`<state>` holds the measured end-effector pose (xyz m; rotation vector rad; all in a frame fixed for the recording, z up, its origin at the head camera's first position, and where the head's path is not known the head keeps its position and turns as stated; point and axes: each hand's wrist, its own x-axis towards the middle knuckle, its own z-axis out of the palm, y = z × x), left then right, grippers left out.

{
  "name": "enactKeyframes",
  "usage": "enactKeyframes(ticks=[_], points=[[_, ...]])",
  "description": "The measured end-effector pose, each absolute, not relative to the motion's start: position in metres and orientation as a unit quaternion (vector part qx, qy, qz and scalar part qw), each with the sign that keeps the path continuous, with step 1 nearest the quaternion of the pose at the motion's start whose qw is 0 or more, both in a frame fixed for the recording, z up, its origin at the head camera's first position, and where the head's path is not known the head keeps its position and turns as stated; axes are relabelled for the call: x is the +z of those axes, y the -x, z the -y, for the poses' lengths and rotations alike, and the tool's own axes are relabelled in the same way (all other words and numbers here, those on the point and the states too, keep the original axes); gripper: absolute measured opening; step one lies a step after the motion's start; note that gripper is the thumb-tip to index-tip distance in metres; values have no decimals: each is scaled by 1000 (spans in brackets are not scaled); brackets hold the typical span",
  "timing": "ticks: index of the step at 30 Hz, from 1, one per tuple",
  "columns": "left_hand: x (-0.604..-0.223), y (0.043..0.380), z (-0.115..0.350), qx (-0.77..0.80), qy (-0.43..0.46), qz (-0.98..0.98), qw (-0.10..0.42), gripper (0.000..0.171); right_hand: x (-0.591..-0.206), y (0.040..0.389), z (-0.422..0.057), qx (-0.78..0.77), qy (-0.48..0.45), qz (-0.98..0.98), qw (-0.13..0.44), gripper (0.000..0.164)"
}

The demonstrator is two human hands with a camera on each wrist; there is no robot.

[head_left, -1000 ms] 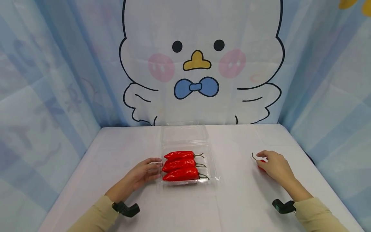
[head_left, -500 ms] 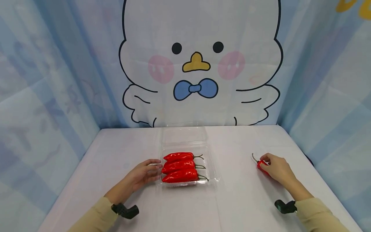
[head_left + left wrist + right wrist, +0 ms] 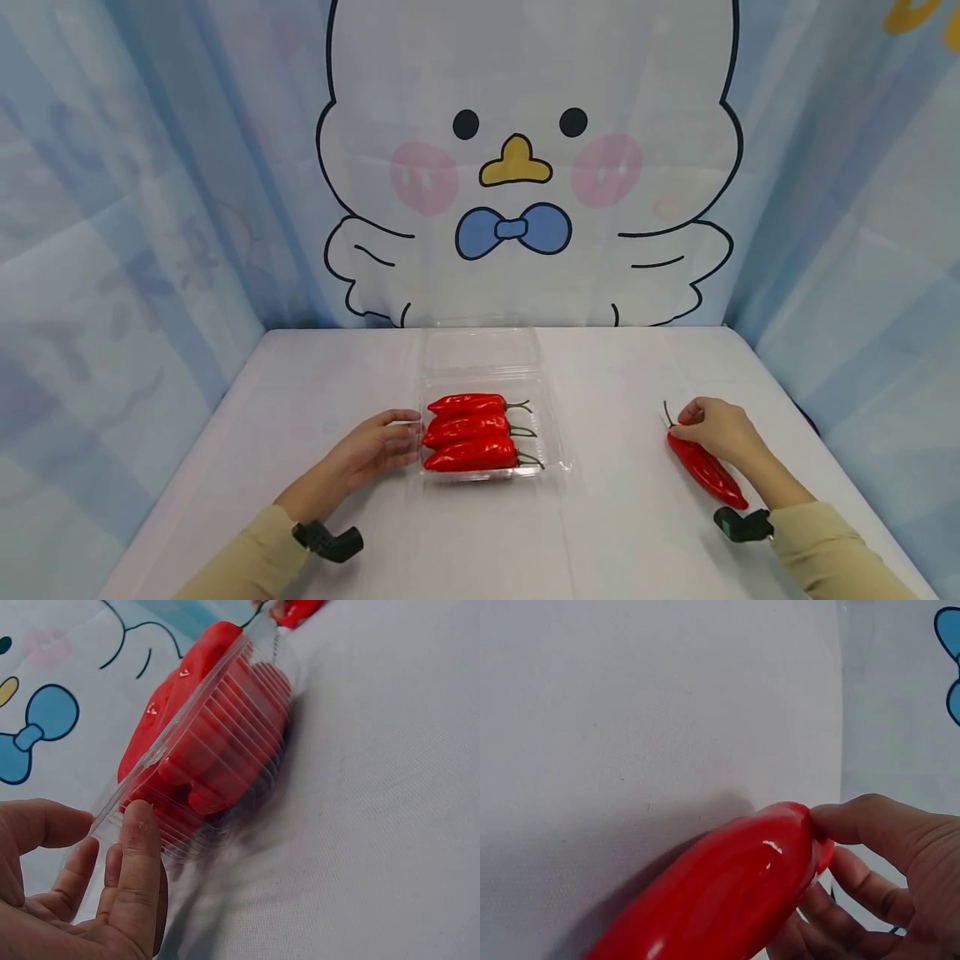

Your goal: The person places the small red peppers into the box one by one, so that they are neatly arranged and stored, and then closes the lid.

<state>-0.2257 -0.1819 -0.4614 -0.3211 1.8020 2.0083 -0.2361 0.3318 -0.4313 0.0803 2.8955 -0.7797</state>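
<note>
My left hand (image 3: pixel 378 450) is at the left edge of an open clear plastic container (image 3: pixel 557 433). In the left wrist view its thumb and a finger (image 3: pixel 56 825) meet at the container's rim and pinch it. Three red peppers (image 3: pixel 472 454) with green stems lie side by side in the container. My right hand (image 3: pixel 723 429) pinches a separate red pepper (image 3: pixel 705 471) near its stem end. That pepper slants toward the near right, its stem pointing away. In the right wrist view, thumb and fingers grip the red pepper (image 3: pixel 727 889) at its thick end.
The container's clear lid (image 3: pixel 480 350) is folded back toward the far table edge. A white cloth covers the table (image 3: pixel 607 517). Behind it hangs a curtain (image 3: pixel 517 275) with a printed bird, and blue patterned curtains (image 3: pixel 862 275) stand at both sides.
The right hand has moved its grip toward the stem end and turned the pepper, so its whole red body shows now. The left hand and the peppers in the container stay in place.
</note>
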Motion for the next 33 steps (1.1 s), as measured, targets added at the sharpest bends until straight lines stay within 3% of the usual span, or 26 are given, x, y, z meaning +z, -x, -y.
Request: enactKeyframes(ticks=[8, 23, 33], points=[[-462, 226, 180, 720, 121, -651, 208, 45, -428, 242, -329, -309, -37, -944, 112, 56], [-461, 226, 181, 723, 118, -648, 210, 45, -408, 251, -315, -416, -31, -894, 162, 64], [-463, 226, 181, 722, 114, -650, 209, 44, -399, 256, -292, -490, -24, -860, 140, 70]])
